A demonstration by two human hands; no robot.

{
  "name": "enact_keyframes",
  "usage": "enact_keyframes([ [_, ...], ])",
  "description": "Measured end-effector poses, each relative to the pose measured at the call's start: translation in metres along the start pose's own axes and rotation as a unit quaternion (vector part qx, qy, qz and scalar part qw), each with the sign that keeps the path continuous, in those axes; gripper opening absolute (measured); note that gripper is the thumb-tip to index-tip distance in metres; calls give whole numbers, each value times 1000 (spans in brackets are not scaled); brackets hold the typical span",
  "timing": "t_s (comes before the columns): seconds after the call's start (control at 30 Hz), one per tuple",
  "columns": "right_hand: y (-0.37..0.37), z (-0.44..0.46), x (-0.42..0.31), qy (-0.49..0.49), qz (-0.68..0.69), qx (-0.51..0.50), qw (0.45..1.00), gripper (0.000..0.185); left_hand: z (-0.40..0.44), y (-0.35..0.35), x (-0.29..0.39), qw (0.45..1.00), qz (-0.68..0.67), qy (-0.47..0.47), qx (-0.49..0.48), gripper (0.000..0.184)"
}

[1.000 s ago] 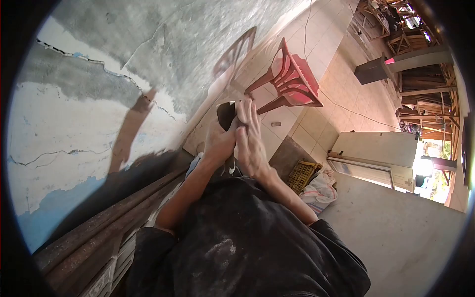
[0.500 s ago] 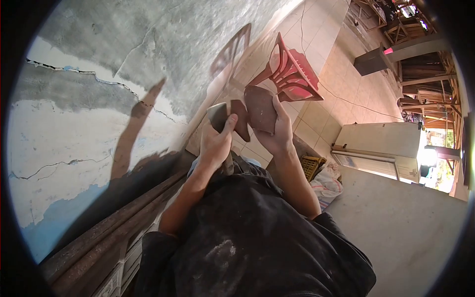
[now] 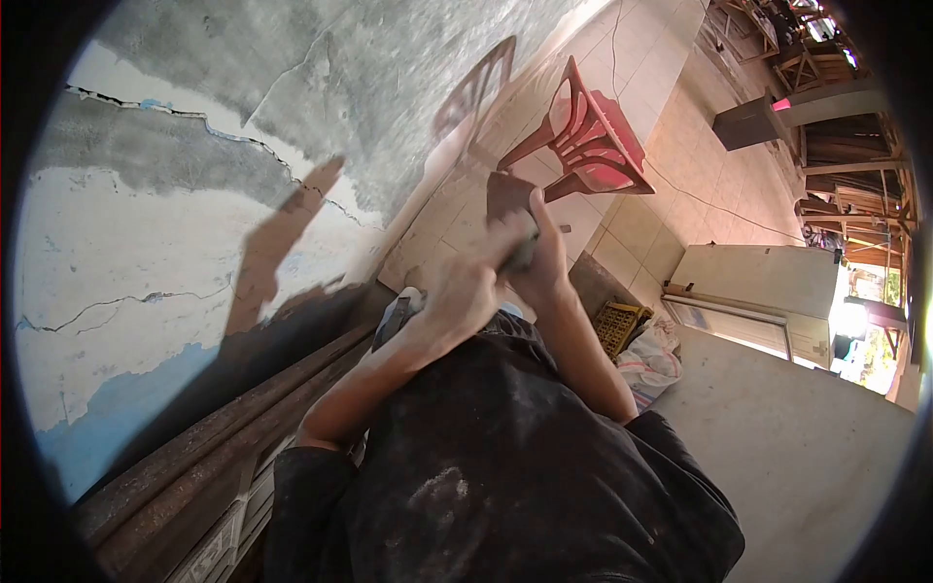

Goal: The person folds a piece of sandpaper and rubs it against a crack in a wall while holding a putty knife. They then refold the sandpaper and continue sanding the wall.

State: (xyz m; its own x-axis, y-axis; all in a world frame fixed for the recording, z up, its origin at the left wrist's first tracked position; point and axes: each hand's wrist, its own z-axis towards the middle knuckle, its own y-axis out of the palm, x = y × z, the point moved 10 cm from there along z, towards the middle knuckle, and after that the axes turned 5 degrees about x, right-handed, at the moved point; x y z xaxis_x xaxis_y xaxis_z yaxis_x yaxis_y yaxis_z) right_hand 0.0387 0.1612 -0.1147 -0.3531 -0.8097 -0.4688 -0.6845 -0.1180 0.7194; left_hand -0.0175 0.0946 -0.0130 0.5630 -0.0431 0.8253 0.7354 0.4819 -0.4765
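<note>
My right hand (image 3: 541,267) grips a stiff brown sheet of sandpaper (image 3: 508,191), its thumb lying along the edge. Smeared by motion, my left hand (image 3: 465,296) reaches across to it with the fingers over the sheet's lower part. A dark grey piece (image 3: 525,251) shows between the two hands; I cannot make out its shape or which hand bears it. Both hands are in front of my black, dust-marked shirt (image 3: 505,437).
Left of me rises a cracked, patchy wall (image 3: 146,233) with long brown pipes or poles (image 3: 224,428) along its foot. A red plastic chair (image 3: 593,141) stands ahead on the tiled floor. Right are a yellow crate (image 3: 618,327), a white sack (image 3: 651,355) and a pale cabinet (image 3: 753,287).
My left hand has moved right, onto the sandpaper in my right hand. The grey and brown pieces it held apart are now mostly hidden. The view has shifted slightly.
</note>
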Motion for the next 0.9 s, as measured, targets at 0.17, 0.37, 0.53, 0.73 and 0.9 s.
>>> enact_keyframes([
  [0.17,-48,39,5,-43,-25,100,994,35,-10,-27,-47,989,-49,-138,1,25],
  [0.37,-30,54,100,130,-76,81,985,30,-71,-161,-97,828,-219,-400,327,22],
  [0.53,46,92,162,21,-288,126,949,29,-72,-277,-31,921,116,7,371,33],
  [0.73,107,106,183,-46,-296,161,940,48,-38,-299,-4,930,-115,-22,348,44],
  [0.9,126,85,170,-123,-235,125,956,31,-47,-310,2,968,24,116,219,46],
])
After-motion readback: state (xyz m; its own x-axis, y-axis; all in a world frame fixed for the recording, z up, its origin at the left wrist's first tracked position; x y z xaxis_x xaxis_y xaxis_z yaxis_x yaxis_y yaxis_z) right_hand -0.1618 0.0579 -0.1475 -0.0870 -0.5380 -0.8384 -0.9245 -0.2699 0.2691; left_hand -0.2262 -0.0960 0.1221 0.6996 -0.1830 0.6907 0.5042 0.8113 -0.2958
